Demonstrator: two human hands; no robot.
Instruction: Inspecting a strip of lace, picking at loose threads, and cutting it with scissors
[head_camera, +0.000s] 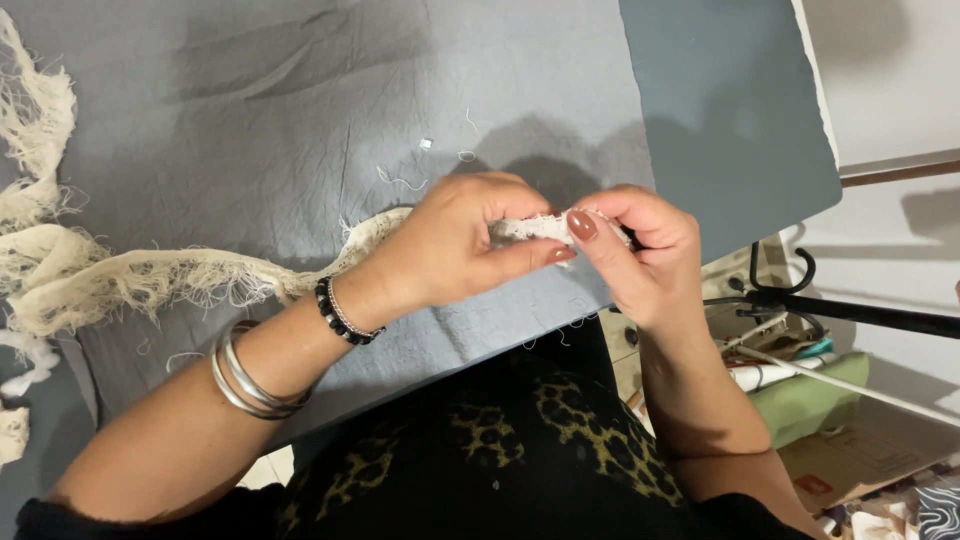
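A long cream strip of frayed lace trim (150, 280) runs from the left edge across the grey cloth to my hands. My left hand (455, 245) pinches the strip's end between thumb and fingers; its wrist carries a black bead bracelet and silver bangles. My right hand (640, 250) grips the same end from the right, with its thumbnail pressed onto the white piece (530, 228) between both hands. The two hands touch over the table's near edge.
A grey cloth (300, 100) covers the table, with loose thread bits (400, 180) on it. More frayed trim (30, 120) piles at the far left. At the right stand a black metal stand (850, 308), a green object (810, 400) and cardboard on the floor.
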